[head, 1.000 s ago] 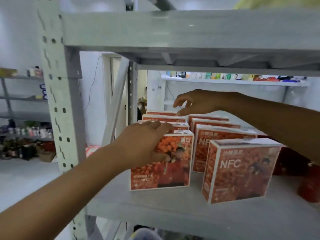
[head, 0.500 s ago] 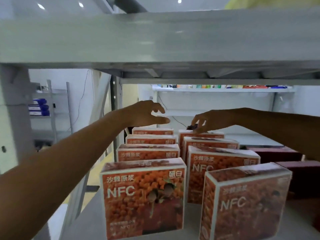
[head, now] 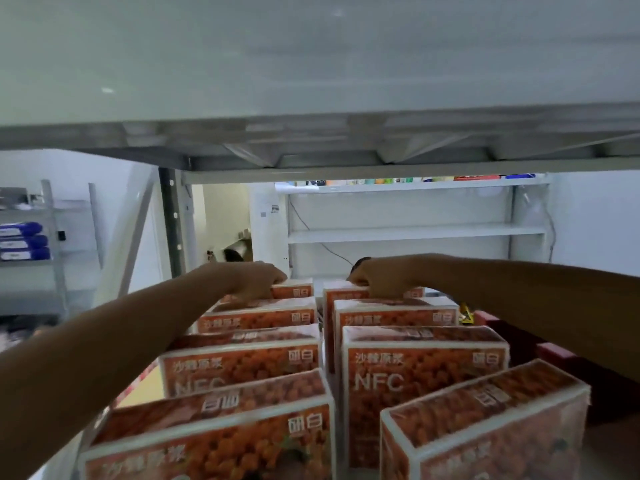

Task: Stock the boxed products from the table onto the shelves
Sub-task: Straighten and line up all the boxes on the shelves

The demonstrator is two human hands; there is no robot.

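Several orange boxes marked NFC stand in two rows running back along the grey shelf. The nearest left box [head: 214, 441] and the nearest right box [head: 485, 427] fill the bottom of the view. My left hand [head: 254, 282] reaches to the back and curls over the top of the rearmost left box [head: 298, 292]. My right hand [head: 377, 277] rests with bent fingers on the top of the rearmost right box [head: 417, 292]. Both forearms stretch over the rows.
The upper shelf board [head: 311, 64] hangs low overhead. Dark red boxes [head: 554, 351] and a small yellow item [head: 465, 315] lie right of the rows. Behind stands a white shelf unit [head: 415, 233]. A rack holding blue packs [head: 24, 240] is far left.
My view has come closer and lower over the rows. My left hand went from the front box to the rearmost left box. My right hand stays at the rearmost right box, lower on it.
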